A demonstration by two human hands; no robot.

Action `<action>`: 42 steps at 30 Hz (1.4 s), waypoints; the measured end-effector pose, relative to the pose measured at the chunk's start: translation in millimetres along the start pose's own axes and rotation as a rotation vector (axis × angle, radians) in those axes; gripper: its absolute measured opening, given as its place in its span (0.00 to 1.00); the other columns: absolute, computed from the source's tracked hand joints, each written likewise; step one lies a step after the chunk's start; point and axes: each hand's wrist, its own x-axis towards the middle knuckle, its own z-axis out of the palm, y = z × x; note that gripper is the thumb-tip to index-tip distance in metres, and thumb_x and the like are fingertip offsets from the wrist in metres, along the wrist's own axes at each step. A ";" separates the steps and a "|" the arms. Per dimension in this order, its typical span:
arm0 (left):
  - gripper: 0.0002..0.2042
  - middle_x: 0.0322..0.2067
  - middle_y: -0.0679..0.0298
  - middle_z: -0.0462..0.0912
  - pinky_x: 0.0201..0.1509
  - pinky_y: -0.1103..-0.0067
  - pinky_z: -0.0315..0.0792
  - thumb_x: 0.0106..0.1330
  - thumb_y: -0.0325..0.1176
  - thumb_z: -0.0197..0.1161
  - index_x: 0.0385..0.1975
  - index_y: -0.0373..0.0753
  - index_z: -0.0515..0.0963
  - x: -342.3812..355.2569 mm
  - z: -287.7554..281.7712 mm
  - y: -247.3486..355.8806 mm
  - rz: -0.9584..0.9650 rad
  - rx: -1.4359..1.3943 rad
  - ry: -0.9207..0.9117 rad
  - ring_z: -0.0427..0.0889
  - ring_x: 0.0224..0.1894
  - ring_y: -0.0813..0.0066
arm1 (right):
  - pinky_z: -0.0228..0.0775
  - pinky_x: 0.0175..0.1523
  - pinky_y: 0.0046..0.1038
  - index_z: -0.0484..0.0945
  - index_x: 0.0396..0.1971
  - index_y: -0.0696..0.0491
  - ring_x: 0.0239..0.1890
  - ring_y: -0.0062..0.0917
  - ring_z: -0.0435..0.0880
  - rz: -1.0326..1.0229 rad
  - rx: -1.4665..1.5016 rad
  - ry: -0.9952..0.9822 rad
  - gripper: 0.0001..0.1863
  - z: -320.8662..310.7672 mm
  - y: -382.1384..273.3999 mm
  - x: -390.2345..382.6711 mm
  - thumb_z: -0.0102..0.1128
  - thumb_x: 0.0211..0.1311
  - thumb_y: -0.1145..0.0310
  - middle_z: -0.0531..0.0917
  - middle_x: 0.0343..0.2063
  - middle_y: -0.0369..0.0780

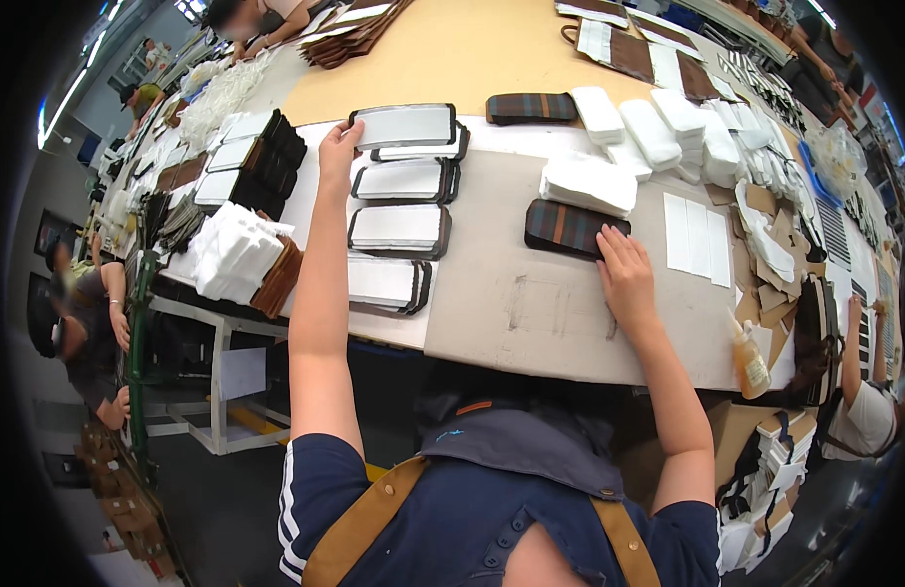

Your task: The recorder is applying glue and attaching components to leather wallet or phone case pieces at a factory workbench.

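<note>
The left hand (pixel 337 152) grips the left end of a grey panel with dark border (pixel 405 125), topmost in a row on the desk (pixel 530 313). The right hand (pixel 623 274) lies flat, fingers spread, on a plaid pouch (pixel 565 227); its near corner is hidden under the fingers.

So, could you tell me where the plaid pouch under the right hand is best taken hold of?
Probably by its near long edge. The plaid pouch lies flat on the grey board, with a white padding stack close against its far side. The right hand already rests on the near right corner, so the fingers can likely slide under from the person's side.
</note>
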 end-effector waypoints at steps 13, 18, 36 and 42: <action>0.21 0.58 0.55 0.84 0.70 0.66 0.68 0.75 0.43 0.64 0.60 0.36 0.79 -39.2 0.4 -21.9 0.338 0.454 0.031 0.80 0.61 0.60 | 0.69 0.68 0.39 0.84 0.48 0.57 0.58 0.32 0.84 -0.074 0.007 0.067 0.15 1.2 6.9 10.8 0.69 0.60 0.78 0.87 0.54 0.41; 0.15 0.55 0.62 0.86 0.64 0.72 0.69 0.77 0.38 0.61 0.57 0.38 0.82 -152.2 14.0 53.6 0.286 0.373 -0.169 0.81 0.57 0.69 | 0.69 0.68 0.39 0.83 0.37 0.57 0.52 0.28 0.86 -0.139 0.010 0.130 0.07 -4.7 9.0 11.9 0.70 0.58 0.77 0.89 0.48 0.39; 0.23 0.66 0.56 0.78 0.74 0.62 0.62 0.68 0.35 0.69 0.62 0.38 0.78 -337.0 85.0 21.7 0.721 0.677 -0.744 0.72 0.72 0.58 | 0.72 0.68 0.41 0.85 0.45 0.58 0.62 0.32 0.83 -0.172 0.159 -0.083 0.11 -47.9 -45.4 -69.4 0.64 0.64 0.73 0.86 0.56 0.41; 0.25 0.69 0.57 0.74 0.76 0.62 0.61 0.68 0.37 0.70 0.64 0.38 0.77 -339.7 87.1 11.7 0.734 0.747 -0.762 0.69 0.74 0.58 | 0.72 0.67 0.41 0.84 0.49 0.58 0.62 0.34 0.83 -0.022 0.217 -0.044 0.15 -49.9 -48.2 -76.3 0.67 0.63 0.75 0.86 0.57 0.42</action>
